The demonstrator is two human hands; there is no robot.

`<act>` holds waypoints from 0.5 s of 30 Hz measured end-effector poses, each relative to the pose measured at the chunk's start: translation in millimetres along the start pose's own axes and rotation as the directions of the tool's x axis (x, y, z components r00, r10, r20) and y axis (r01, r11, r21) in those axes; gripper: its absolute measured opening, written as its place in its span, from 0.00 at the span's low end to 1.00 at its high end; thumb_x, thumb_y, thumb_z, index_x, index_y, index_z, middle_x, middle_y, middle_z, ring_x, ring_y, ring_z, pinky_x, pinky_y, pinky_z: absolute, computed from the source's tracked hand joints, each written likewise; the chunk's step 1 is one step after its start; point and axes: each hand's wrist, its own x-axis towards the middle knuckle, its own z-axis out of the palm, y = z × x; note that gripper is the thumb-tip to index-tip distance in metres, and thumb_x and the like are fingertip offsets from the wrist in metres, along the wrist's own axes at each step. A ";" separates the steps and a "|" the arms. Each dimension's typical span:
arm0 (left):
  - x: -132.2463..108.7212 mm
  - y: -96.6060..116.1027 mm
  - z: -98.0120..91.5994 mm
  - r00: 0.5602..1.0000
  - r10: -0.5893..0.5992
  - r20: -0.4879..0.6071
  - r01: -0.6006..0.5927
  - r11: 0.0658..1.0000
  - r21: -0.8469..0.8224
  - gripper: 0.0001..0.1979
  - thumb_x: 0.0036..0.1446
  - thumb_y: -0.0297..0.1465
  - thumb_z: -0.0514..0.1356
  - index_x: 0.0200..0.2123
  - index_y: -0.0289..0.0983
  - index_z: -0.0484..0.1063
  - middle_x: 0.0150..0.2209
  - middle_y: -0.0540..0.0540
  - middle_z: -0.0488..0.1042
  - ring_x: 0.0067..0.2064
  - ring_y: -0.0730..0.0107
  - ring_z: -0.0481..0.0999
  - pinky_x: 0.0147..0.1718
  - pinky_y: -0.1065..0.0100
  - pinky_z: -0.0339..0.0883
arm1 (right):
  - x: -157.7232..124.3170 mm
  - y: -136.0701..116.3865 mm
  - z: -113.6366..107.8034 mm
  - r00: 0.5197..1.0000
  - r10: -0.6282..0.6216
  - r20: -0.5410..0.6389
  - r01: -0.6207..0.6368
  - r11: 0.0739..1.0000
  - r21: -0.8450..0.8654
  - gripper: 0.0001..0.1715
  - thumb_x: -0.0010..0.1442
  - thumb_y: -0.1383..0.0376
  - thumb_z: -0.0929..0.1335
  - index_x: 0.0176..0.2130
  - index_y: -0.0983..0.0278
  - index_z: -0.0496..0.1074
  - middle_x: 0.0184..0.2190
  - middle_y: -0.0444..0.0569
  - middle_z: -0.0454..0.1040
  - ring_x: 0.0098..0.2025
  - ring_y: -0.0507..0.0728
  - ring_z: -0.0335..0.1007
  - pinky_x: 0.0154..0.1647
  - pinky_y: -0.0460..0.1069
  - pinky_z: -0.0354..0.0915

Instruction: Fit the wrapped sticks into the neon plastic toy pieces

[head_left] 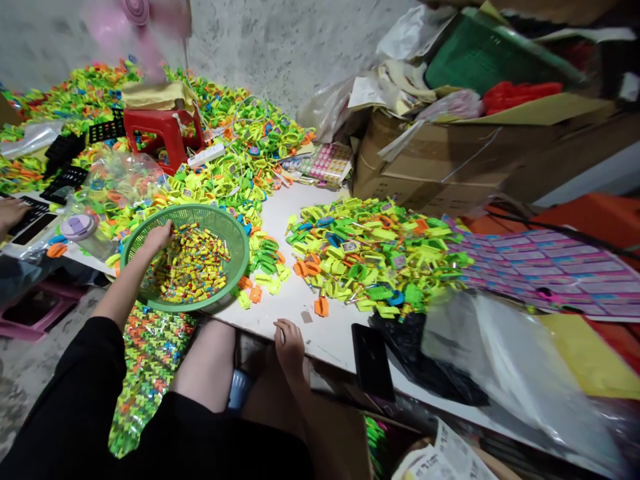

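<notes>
My left hand [159, 239] is inside a green plastic basket [240, 257], over a heap of small yellow cylindrical pieces [197, 263] with coloured ends. Its fingers are closed and point down; what they hold, if anything, is hidden. The basket stands at the table's front edge, beside my leg. My right hand [290, 343] rests at the edge of the white table [280, 220], holding nothing, with its fingers loosely bent and slightly apart. Beyond it lies a pile of yellow, green, orange and blue plastic pieces [370, 253], resembling toy watches.
A larger pile of similar pieces surrounds a red stool [163, 137] below a pink fan [137, 27]. Another person's hand [13, 212] is at far left, near a lidded plastic jar [83, 230]. A black phone-like object [373, 360] and cardboard boxes [430, 157] are at right.
</notes>
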 end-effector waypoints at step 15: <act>19.7 20.2 1.0 0.980 0.178 0.086 -0.186 0.978 0.095 0.19 0.61 0.34 0.53 0.55 0.44 0.67 0.56 0.34 0.63 0.46 0.49 0.74 0.42 0.58 0.65 | -3.2 0.4 2.6 0.999 -0.024 -0.037 0.021 0.996 -0.085 0.14 0.65 0.66 0.59 0.41 0.63 0.72 0.41 0.52 0.75 0.43 0.57 0.68 0.46 0.54 0.64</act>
